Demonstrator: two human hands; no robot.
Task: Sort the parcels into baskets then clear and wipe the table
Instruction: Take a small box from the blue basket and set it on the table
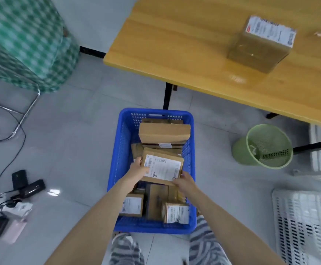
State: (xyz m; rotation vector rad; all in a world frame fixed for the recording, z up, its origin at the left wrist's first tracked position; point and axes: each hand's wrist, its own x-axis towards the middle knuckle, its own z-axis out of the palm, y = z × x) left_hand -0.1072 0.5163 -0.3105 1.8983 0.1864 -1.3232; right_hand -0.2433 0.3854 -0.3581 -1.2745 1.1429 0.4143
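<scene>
Labelled cardboard parcel [162,167] held low over blue plastic basket [115,169], left hand [139,170] and right hand [182,181] clamped on opposite edges, fingers curled round the box, probably for level placing atop parcels inside. Taped parcel [261,44] on wooden table [175,44], not yet sorted.

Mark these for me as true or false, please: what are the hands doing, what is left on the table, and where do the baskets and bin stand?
1. The left hand and the right hand both hold one labelled parcel over the blue basket. True.
2. The wooden table has no parcels on it. False: one taped parcel stands on it.
3. The blue basket stands on the table. False: it stands on the floor beside the table.
4. A green bin stands on the floor to the right of the blue basket. True.
</scene>
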